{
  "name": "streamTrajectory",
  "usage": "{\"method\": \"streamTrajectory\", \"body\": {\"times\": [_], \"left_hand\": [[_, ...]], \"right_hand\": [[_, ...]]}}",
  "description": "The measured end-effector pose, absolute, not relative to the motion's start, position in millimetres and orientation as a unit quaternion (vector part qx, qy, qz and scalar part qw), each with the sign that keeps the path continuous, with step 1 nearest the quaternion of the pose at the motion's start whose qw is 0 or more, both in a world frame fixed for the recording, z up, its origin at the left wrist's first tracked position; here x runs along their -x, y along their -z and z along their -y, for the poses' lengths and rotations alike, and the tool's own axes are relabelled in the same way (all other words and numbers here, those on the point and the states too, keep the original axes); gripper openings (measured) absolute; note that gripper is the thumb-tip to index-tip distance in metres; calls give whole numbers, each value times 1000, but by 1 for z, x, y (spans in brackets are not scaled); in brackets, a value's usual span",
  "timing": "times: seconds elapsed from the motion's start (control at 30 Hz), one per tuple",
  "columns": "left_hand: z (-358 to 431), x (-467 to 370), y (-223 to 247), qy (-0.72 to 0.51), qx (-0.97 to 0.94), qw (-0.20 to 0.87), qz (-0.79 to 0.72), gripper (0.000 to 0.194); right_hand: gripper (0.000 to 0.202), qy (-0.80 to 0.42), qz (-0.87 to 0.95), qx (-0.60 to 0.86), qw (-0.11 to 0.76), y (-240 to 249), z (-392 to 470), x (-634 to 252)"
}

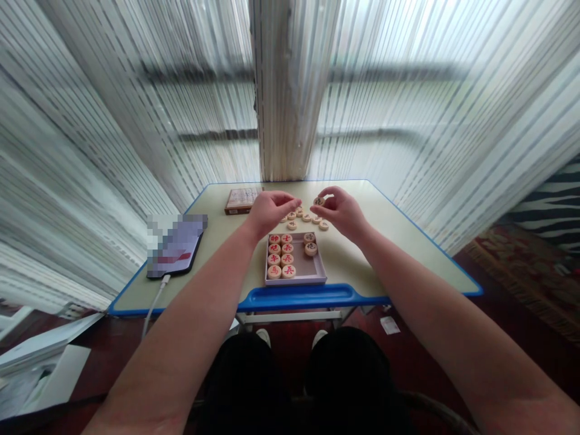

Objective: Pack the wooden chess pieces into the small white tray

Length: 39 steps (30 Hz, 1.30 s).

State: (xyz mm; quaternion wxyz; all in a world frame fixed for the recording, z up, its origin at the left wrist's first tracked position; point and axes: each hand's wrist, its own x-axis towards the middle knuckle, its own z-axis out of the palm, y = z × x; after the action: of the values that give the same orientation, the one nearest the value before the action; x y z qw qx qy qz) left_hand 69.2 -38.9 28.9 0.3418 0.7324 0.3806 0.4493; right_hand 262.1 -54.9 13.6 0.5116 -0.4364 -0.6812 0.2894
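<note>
My right hand (341,211) pinches a xiangqi piece (318,202) with a dark character between thumb and fingers, above the far part of the table. Facing it, my left hand (273,212) has its thumb and fingertips pressed together, and no piece shows in them. Several loose pieces (292,225) lie on the table below and between my hands. Nearer to me sits a shallow open box (320,272). Two columns of red-lettered pieces (288,271) fill its left side, and two dark-lettered pieces (310,249) sit at its upper right.
The light table (403,266) has a blue rim and a blue tray ledge (301,295) at the front. A brown-edged box lid (240,199) lies at the back left. To the left stands a phone (183,248) with a white cable (156,299). Curtains hang behind.
</note>
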Motion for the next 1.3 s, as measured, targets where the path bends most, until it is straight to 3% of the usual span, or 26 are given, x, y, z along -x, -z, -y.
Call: {"method": "streamTrajectory", "body": {"times": [0.17, 0.4, 0.6, 0.73, 0.93, 1.07, 1.3], "left_hand": [[50, -78, -30, -380, -772, 355, -366, 37], [47, -78, -30, -377, -759, 396, -355, 37], [44, -75, -31, -412, -720, 434, -351, 32], [44, -75, -31, -418, -732, 421, -336, 29], [48, -77, -32, -444, -773, 318, -323, 43], [47, -77, -30, -471, -758, 303, -333, 43], [50, -78, -30, -468, -730, 398, -299, 37]], "right_hand": [[48, -293, 711, 401, 497, -8, 59, -253], [48, -328, 737, 359, 469, -10, 65, -246], [32, -315, 736, 361, 479, -18, 72, -249], [32, -303, 727, 372, 491, -20, 71, -252], [32, -343, 682, 369, 530, -26, 71, -256], [34, -369, 652, 378, 544, -28, 71, -256], [35, -404, 641, 396, 518, -31, 72, -254]]}}
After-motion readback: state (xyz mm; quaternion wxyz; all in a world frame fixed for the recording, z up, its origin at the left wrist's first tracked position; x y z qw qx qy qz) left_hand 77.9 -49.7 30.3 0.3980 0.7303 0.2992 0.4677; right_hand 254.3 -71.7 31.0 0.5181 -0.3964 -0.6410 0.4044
